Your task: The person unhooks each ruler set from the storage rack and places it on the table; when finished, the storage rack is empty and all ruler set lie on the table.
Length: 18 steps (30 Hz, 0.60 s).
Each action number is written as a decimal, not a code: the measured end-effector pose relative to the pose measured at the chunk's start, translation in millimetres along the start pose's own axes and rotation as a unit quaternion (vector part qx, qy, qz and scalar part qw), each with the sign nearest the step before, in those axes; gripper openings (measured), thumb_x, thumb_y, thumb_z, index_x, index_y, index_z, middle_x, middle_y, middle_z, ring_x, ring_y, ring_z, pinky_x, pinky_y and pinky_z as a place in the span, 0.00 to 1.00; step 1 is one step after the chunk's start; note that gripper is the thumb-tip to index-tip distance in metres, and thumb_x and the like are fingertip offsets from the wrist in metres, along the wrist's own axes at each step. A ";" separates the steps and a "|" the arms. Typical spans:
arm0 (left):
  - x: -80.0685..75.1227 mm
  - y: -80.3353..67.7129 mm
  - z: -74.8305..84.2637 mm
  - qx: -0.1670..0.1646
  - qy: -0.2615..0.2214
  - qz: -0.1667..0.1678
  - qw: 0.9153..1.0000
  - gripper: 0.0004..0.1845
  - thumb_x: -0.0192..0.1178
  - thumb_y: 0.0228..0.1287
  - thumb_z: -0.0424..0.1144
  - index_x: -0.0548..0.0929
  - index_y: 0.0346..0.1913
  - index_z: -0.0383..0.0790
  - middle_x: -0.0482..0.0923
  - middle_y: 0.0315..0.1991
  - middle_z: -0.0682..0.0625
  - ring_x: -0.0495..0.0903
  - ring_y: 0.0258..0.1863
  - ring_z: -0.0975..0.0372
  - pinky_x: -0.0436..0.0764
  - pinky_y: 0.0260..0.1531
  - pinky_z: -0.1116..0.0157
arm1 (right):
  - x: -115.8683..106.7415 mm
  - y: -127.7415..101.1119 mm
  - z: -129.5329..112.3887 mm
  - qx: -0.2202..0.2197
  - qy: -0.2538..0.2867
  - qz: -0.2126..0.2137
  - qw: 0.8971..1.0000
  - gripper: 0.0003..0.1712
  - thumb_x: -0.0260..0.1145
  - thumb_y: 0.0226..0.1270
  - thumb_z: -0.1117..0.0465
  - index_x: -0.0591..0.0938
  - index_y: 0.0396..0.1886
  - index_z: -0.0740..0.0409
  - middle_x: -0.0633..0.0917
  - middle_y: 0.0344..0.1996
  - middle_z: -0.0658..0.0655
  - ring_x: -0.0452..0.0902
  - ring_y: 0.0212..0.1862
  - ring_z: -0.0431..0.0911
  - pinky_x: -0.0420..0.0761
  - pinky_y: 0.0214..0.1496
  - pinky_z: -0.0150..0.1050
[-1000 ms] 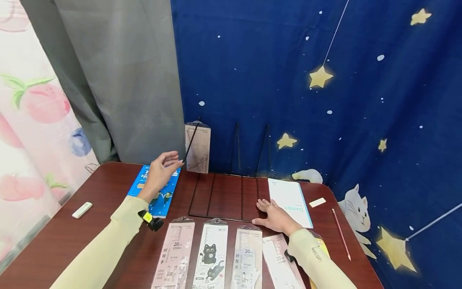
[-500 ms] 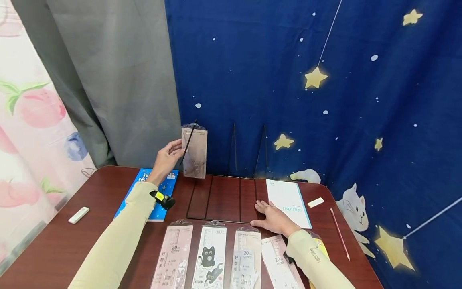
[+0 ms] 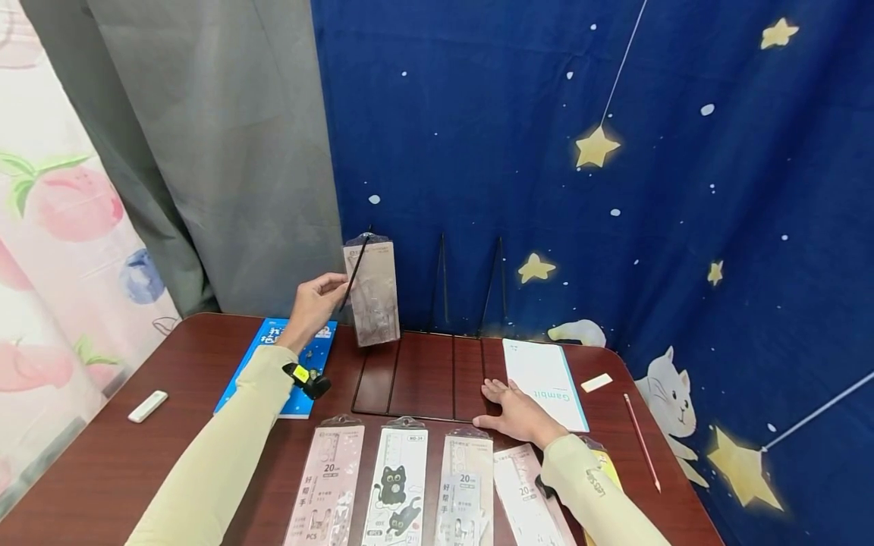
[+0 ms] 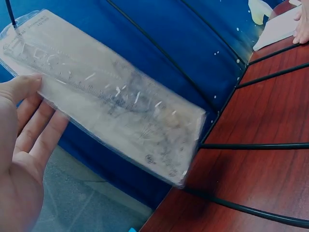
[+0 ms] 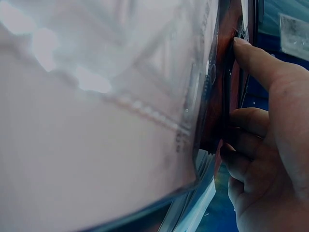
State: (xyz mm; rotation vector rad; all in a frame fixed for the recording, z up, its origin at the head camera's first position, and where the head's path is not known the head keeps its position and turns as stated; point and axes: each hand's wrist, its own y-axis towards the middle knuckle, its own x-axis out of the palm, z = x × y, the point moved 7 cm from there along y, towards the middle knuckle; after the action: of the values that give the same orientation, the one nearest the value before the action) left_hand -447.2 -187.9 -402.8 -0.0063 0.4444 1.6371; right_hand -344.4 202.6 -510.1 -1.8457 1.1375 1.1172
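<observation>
A clear-sleeved ruler set (image 3: 374, 296) hangs from the left prong of a black wire rack (image 3: 423, 417), its lower end swung a little to the right. My left hand (image 3: 316, 307) pinches its left edge; in the left wrist view the thumb (image 4: 29, 86) lies on the front of the sleeve and the fingers go behind. My right hand (image 3: 519, 413) rests with fingers spread at the front right of the rack's base, beside a white notebook (image 3: 546, 379). In the right wrist view a ruler pack (image 5: 96, 145) fills the left side, close to the fingers.
Along the table's (image 3: 89, 455) front lie a pink ruler pack (image 3: 328, 485), a cat-printed ruler pack (image 3: 396, 485) and several others. A blue book (image 3: 300, 379) is under my left forearm. At the sides are a white stick-like object (image 3: 148, 406), an eraser (image 3: 597, 383) and a pencil (image 3: 642, 444).
My left hand has risen from the tip of the left prong to the hanging ruler set and taken its edge. The pack's lower end has swung forward and right. My right hand has stayed put.
</observation>
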 end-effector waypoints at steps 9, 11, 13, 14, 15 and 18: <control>-5.3 -15.1 2.9 -0.005 0.002 -0.012 1.000 0.25 0.64 0.72 0.57 0.86 0.57 0.40 0.89 0.47 0.50 0.89 0.40 0.67 0.85 0.42 0.73 | 0.5 -0.6 -0.1 0.006 0.005 -0.002 1.000 0.47 0.71 0.67 0.39 0.70 0.77 0.62 0.67 0.79 0.60 0.56 0.83 0.58 0.57 0.83 0.58; -6.5 -21.2 4.6 -0.006 -0.002 -0.018 1.000 0.24 0.63 0.73 0.55 0.85 0.58 0.39 0.89 0.48 0.48 0.88 0.40 0.70 0.86 0.42 0.73 | 0.7 -0.6 -0.1 0.007 0.005 -0.002 1.000 0.48 0.71 0.67 0.39 0.70 0.77 0.61 0.67 0.79 0.60 0.55 0.83 0.58 0.57 0.82 0.59; -6.8 -27.7 6.8 -0.006 -0.012 -0.026 1.000 0.23 0.63 0.74 0.53 0.85 0.58 0.38 0.88 0.49 0.48 0.88 0.40 0.72 0.86 0.43 0.72 | 0.8 -0.7 0.2 0.008 0.007 -0.001 1.000 0.48 0.71 0.67 0.39 0.70 0.77 0.61 0.67 0.79 0.60 0.55 0.83 0.59 0.58 0.82 0.59; -6.8 -30.8 7.9 -0.003 -0.017 -0.029 0.999 0.23 0.63 0.74 0.52 0.84 0.58 0.37 0.88 0.48 0.50 0.88 0.40 0.73 0.87 0.44 0.72 | 0.8 -0.8 0.4 0.009 0.007 -0.001 1.000 0.48 0.71 0.67 0.39 0.70 0.77 0.61 0.67 0.79 0.60 0.54 0.83 0.59 0.58 0.82 0.60; -6.9 -34.0 8.2 -0.002 -0.021 -0.031 0.999 0.22 0.63 0.74 0.51 0.84 0.58 0.37 0.88 0.47 0.52 0.88 0.40 0.74 0.87 0.44 0.72 | 0.9 -0.8 0.6 0.008 0.007 -0.002 1.000 0.48 0.71 0.67 0.39 0.70 0.77 0.61 0.67 0.79 0.60 0.54 0.83 0.60 0.58 0.82 0.60; -6.6 -43.1 9.8 0.003 -0.038 -0.032 0.999 0.21 0.63 0.75 0.49 0.83 0.57 0.35 0.87 0.43 0.60 0.88 0.40 0.74 0.87 0.43 0.72 | 0.0 -1.5 1.2 0.010 0.008 -0.003 1.000 0.48 0.71 0.67 0.38 0.70 0.77 0.61 0.67 0.79 0.60 0.54 0.83 0.61 0.58 0.82 0.60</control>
State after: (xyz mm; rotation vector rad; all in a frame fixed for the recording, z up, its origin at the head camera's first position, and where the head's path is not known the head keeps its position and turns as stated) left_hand -402.6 -189.3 -404.1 0.0445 0.3876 1.5675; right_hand -343.4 204.2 -510.5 -1.8446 1.1474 1.0865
